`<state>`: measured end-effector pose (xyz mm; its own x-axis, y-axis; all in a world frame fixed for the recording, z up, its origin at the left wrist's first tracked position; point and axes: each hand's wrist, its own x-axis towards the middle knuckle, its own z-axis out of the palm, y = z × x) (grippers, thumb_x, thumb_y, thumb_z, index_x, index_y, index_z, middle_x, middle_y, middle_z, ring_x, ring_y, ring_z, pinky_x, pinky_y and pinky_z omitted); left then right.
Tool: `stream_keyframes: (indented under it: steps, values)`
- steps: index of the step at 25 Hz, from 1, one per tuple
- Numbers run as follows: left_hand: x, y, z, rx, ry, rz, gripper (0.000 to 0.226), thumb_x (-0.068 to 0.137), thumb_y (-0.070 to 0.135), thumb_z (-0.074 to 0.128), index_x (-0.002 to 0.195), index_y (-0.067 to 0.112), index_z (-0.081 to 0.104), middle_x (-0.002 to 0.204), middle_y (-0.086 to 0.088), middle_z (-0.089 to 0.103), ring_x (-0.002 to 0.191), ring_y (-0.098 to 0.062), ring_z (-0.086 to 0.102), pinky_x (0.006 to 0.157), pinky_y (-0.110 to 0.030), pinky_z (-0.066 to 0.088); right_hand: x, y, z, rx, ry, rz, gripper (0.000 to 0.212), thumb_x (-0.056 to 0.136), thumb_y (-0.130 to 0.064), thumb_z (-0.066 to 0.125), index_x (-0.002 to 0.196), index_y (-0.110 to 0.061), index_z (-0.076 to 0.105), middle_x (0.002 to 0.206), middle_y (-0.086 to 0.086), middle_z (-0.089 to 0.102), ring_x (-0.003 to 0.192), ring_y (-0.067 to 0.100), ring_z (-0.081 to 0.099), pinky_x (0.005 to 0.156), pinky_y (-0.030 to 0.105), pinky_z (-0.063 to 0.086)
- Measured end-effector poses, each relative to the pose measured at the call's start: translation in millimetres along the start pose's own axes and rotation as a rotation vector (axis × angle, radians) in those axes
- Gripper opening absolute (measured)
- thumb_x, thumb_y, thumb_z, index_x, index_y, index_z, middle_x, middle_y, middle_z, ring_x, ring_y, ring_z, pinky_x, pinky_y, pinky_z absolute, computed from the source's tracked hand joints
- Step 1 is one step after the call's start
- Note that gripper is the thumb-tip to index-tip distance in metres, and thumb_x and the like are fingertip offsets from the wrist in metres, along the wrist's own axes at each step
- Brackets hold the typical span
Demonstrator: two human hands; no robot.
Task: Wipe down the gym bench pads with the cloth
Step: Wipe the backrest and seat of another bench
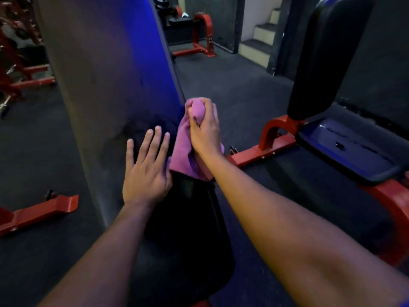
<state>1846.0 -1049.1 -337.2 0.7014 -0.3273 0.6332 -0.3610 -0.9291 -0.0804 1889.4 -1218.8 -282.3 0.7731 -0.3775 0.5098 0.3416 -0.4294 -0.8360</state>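
While right hand (pixel 204 127) grips cloth (pixel 184 151) | left hand (pixel 145 169) spread on pad (pixel 106 63)

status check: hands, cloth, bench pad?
Right hand grips the pink cloth bunched at the back pad's lower edge. Left hand flat, fingers straight, on the pad. Seat pad below. Nothing in the way.

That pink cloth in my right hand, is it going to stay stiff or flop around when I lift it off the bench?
Probably floppy: the pink cloth bunches in the right hand and drapes below it. It looks light, hanging in soft folds.
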Motion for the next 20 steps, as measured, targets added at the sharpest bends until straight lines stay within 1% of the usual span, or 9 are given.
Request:
stream_keyframes:
  steps: [2, 3, 6, 9, 11, 13, 14, 16, 20]
  values:
    - [-5, 0, -1, -0.014, 0.039, 0.009, 0.069, 0.096, 0.032, 0.039, 0.162, 0.014, 0.033, 0.17, -0.006, 0.027, 0.158, -0.022, 0.025, 0.126, -0.06, 0.016, 24, -10, 9, 0.048, 0.048, 0.046, 0.027, 0.096, -0.008, 0.059, 0.122, -0.01, 0.055, 0.119, 0.008, 0.055, 0.099, 0.018, 0.058, 0.081, 0.039, 0.049]
    - [-5, 0, -1, -0.015, 0.052, 0.009, 0.07, 0.095, 0.032, 0.038, 0.162, 0.013, 0.033, 0.17, -0.006, 0.028, 0.157, -0.023, 0.027, 0.126, -0.06, 0.017, 32, -15, 14, 0.026, 0.007, 0.04, 0.03, 0.097, -0.014, 0.061, 0.125, -0.014, 0.053, 0.122, 0.005, 0.054, 0.1, 0.019, 0.059, 0.08, 0.037, 0.05]
    - [0, 1, 1, -0.007, 0.052, 0.023, 0.069, 0.097, 0.034, 0.038, 0.162, 0.013, 0.032, 0.171, -0.006, 0.027, 0.158, -0.023, 0.025, 0.125, -0.061, 0.018, 29, -8, 16, -0.162, -0.194, 0.017, 0.049, 0.095, -0.038, 0.067, 0.139, -0.028, 0.048, 0.134, 0.001, 0.055, 0.116, 0.028, 0.06, 0.089, 0.04, 0.048]
    - [-3, 1, 0, 0.014, 0.061, 0.014, 0.062, 0.103, 0.033, 0.038, 0.162, 0.015, 0.034, 0.171, -0.006, 0.026, 0.158, -0.022, 0.024, 0.125, -0.06, 0.017, -10, 18, -4, -0.134, -0.273, 0.024, 0.065, 0.091, -0.051, 0.066, 0.149, -0.034, 0.042, 0.146, -0.004, 0.054, 0.13, 0.024, 0.056, 0.103, 0.041, 0.049]
    - [-3, 3, -1, 0.006, 0.065, 0.004, 0.059, 0.106, 0.033, 0.036, 0.162, 0.014, 0.034, 0.171, -0.006, 0.027, 0.158, -0.022, 0.024, 0.125, -0.06, 0.018, -50, 35, -22, -0.101, -0.288, 0.012, 0.068, 0.088, -0.055, 0.061, 0.15, -0.032, 0.043, 0.15, -0.007, 0.052, 0.135, 0.017, 0.054, 0.11, 0.032, 0.044]
    - [-3, 3, 0, 0.01, 0.072, 0.005, 0.059, 0.106, 0.033, 0.036, 0.161, 0.013, 0.035, 0.171, -0.006, 0.027, 0.158, -0.022, 0.024, 0.126, -0.06, 0.017, -89, 48, -41, -0.109, -0.316, 0.03, 0.068, 0.088, -0.055, 0.06, 0.149, -0.031, 0.043, 0.15, -0.01, 0.052, 0.136, 0.01, 0.051, 0.113, 0.022, 0.038]
    - [-3, 3, 1, 0.007, 0.07, 0.005, 0.059, 0.106, 0.033, 0.036, 0.161, 0.013, 0.035, 0.17, -0.007, 0.027, 0.158, -0.022, 0.024, 0.126, -0.06, 0.017, -107, 53, -51, -0.118, -0.337, 0.074, 0.067, 0.087, -0.055, 0.06, 0.148, -0.034, 0.042, 0.148, -0.012, 0.052, 0.135, 0.008, 0.052, 0.113, 0.023, 0.039]
    - [-4, 3, 2, -0.007, 0.072, 0.003, 0.059, 0.106, 0.032, 0.036, 0.161, 0.012, 0.035, 0.17, -0.007, 0.028, 0.158, -0.023, 0.025, 0.127, -0.059, 0.015, -125, 58, -60, -0.131, -0.372, 0.151, 0.062, 0.088, -0.057, 0.059, 0.144, -0.037, 0.042, 0.142, -0.011, 0.057, 0.128, 0.009, 0.056, 0.11, 0.031, 0.045]
    - [-5, 4, 2, -0.003, 0.083, 0.005, 0.058, 0.107, 0.032, 0.034, 0.161, 0.011, 0.034, 0.17, -0.009, 0.027, 0.158, -0.024, 0.025, 0.127, -0.059, 0.014, -73, 40, -34, -0.169, -0.294, 0.099, 0.041, 0.1, -0.051, 0.055, 0.132, -0.026, 0.05, 0.127, 0.001, 0.066, 0.115, 0.022, 0.064, 0.098, 0.042, 0.051]
